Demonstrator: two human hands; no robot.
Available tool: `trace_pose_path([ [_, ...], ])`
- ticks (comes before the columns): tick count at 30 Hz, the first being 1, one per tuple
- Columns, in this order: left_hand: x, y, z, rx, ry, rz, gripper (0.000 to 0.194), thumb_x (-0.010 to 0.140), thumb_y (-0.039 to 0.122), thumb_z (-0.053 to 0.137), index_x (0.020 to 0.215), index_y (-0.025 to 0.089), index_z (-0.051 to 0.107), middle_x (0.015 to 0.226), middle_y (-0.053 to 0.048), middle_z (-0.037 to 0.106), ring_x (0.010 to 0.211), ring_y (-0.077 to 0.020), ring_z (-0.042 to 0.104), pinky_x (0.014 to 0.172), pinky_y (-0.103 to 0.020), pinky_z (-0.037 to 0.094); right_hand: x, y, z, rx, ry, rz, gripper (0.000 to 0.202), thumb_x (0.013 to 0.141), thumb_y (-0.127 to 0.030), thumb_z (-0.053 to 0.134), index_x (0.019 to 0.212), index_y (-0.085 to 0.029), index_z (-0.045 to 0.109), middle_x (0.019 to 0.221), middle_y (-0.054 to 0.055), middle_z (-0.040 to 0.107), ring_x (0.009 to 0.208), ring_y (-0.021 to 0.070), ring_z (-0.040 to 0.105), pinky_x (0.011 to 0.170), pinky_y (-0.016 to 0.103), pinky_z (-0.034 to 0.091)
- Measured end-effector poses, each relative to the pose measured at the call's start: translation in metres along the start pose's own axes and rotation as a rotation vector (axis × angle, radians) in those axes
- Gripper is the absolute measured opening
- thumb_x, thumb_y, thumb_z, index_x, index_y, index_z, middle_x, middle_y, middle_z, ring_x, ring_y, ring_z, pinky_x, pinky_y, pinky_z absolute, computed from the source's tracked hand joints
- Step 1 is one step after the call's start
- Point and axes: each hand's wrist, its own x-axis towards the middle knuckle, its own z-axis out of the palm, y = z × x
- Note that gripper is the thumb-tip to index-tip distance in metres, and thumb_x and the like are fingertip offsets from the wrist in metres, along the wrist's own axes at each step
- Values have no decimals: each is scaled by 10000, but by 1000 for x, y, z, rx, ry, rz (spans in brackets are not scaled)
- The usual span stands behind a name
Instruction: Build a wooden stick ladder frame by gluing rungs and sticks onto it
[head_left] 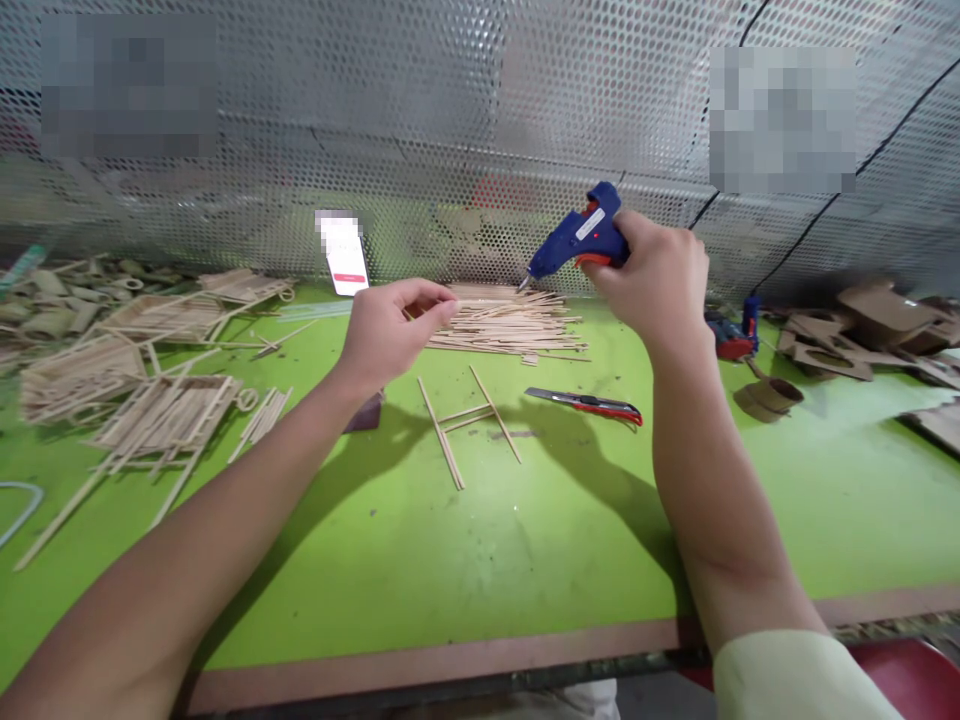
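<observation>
My right hand grips a blue hot glue gun, its nozzle pointing down and left over a pile of thin wooden sticks. Thumb and fingers of my left hand are pinched together at the pile's left side; whatever they hold is too small to make out against the sticks. On the green table below both hands lies an H-shaped frame of sticks, with two sticks side by side on its left. To the right of this frame rests a utility knife with a red and black handle, blade out.
A lit phone leans against the perforated metal screen at the back. Small wooden cart-like models and cut bamboo pieces crowd the left. On the right are a bamboo ring and cardboard scraps.
</observation>
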Motion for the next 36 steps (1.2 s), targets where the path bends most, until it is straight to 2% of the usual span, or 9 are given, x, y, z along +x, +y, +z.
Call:
trace_pose_path([
  [3, 1, 0, -1, 7, 6, -4, 139, 909, 361, 802, 944, 248, 873, 794, -27, 805, 666, -163, 667, 612, -278, 557, 1, 1, 0, 22, -18, 0, 176, 915, -411, 675, 1030, -283, 717, 857, 84, 708, 887, 343, 681, 756, 406, 417],
  [6, 1, 0, -1, 2, 6, -7, 127, 906, 354, 803, 938, 253, 873, 783, -23, 797, 653, -162, 655, 603, -282, 552, 1, 1, 1, 2, -48, 14, 169, 932, -411, 662, 1022, -282, 723, 882, 99, 721, 904, 359, 695, 776, 423, 432],
  [15, 2, 0, -2, 2, 11, 1, 121, 896, 347, 803, 934, 259, 878, 774, -14, 795, 637, -146, 636, 590, -261, 534, 1, 3, 3, 30, -36, -2, 125, 920, -408, 663, 944, -296, 711, 809, 81, 690, 861, 345, 684, 741, 414, 423],
  [24, 1, 0, -2, 5, 4, -4, 118, 908, 354, 799, 932, 258, 863, 781, -13, 795, 658, -155, 655, 606, -272, 547, 1, 1, 1, 19, -53, 0, 92, 923, -381, 671, 918, -291, 694, 823, 84, 705, 857, 340, 685, 730, 409, 399],
  [36, 2, 3, -4, 10, 1, -6, 118, 916, 358, 796, 941, 265, 865, 802, -32, 806, 703, -179, 694, 625, -290, 564, 0, 0, 1, -3, -40, -14, 129, 919, -425, 677, 948, -309, 723, 819, 74, 724, 871, 347, 701, 737, 429, 470],
])
